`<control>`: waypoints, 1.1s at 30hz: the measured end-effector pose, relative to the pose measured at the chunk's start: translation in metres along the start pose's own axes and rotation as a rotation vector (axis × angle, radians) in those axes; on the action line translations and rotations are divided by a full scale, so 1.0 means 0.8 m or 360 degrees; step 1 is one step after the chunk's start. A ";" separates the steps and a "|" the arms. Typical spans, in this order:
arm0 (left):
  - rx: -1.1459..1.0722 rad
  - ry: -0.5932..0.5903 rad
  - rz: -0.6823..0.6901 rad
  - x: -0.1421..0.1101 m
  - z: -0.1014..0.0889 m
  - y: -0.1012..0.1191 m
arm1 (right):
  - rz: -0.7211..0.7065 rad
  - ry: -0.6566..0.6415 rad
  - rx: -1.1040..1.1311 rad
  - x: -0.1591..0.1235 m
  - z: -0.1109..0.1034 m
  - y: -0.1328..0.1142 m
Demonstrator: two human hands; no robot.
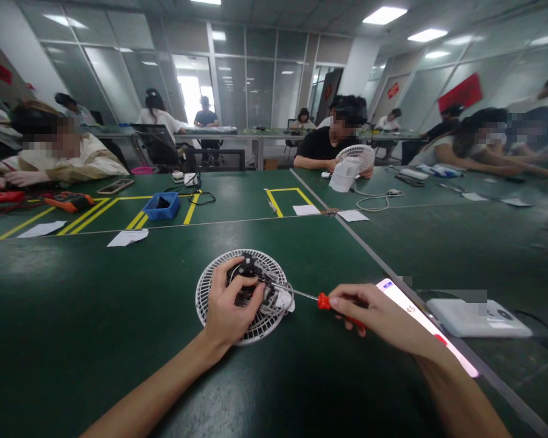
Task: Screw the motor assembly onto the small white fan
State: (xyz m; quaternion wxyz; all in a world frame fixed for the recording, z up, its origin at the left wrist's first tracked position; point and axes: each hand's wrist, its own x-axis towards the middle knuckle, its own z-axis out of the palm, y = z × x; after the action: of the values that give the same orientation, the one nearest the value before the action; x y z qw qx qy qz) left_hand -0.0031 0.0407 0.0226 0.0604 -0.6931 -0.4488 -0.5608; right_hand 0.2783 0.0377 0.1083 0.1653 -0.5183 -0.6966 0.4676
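A round white fan grille (204,307) lies flat on the green table, with a black motor assembly (248,267) and a bundled white cord (274,301) on top of it. My left hand (228,307) has its fingers curled round the motor assembly and holds it against the grille. In my right hand (363,307) is a screwdriver (323,302) with a red handle, gripped between thumb and fingers. Its metal shaft points left and its tip meets the side of the motor assembly; the exact contact spot is hidden by my left fingers.
A phone (432,331) with a lit screen lies under my right forearm, beside a white device (477,317). Farther off are a blue bin (161,206), an orange multimeter (69,201) and paper slips (128,238). Across the table a person (322,143) handles a white fan (346,173).
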 end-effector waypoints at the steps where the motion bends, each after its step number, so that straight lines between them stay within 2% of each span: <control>1: 0.0003 -0.0001 -0.0008 -0.001 -0.002 -0.001 | 0.0022 -0.0023 0.0012 0.001 0.002 -0.002; 5: 0.0028 0.0010 -0.0034 -0.003 -0.009 -0.004 | 0.0091 -0.0078 0.0036 0.003 0.008 -0.011; 10: 0.0078 0.0019 -0.0035 -0.003 -0.020 -0.008 | 0.0014 -0.0026 -0.0039 0.006 0.010 -0.024; 18: 0.0185 0.0049 0.0014 -0.006 -0.042 -0.015 | 0.0014 -0.0257 0.0156 0.031 0.013 -0.031; 24: 0.0217 0.0074 0.0023 -0.006 -0.041 -0.014 | 0.0142 -0.0545 0.0278 0.045 0.011 -0.021; 33: 0.0230 0.0079 0.0046 -0.005 -0.040 -0.012 | 0.0071 -0.0560 0.0154 0.042 0.011 -0.030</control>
State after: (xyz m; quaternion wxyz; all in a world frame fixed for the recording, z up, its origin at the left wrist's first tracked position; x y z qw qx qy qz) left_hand -0.0328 0.0255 0.0268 0.1293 -0.6791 -0.4765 -0.5432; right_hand 0.2442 0.0625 0.1151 0.0551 -0.4353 -0.6798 0.5876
